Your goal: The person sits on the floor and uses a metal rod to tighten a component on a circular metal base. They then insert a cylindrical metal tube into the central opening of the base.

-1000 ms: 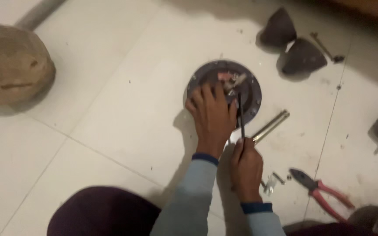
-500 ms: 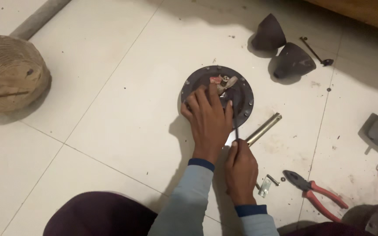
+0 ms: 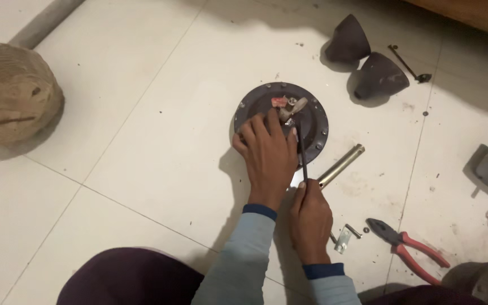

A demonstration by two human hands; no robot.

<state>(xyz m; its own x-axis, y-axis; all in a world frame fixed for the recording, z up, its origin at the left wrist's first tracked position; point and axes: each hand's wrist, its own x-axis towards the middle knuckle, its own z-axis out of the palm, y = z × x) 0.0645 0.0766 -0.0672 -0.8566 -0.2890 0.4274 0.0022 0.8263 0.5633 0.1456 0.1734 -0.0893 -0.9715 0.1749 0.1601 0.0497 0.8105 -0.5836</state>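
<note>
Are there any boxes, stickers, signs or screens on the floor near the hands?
None that I can see: only bare tools and metal parts lie on the white tiled floor, and nothing shows a label, package, sign or screen.

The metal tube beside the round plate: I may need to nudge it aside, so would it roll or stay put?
The metal tube looks round and smooth, lying loose on the hard floor tiles, so it would probably roll sideways. It appears rigid, and likely slippery to pinch.

Two dark cones (image 3: 348, 39) (image 3: 380, 75), one round plate (image 3: 312, 121), one metal tube (image 3: 341, 165), one pair of pliers (image 3: 406, 247), one woven basket (image 3: 12, 93).
</note>
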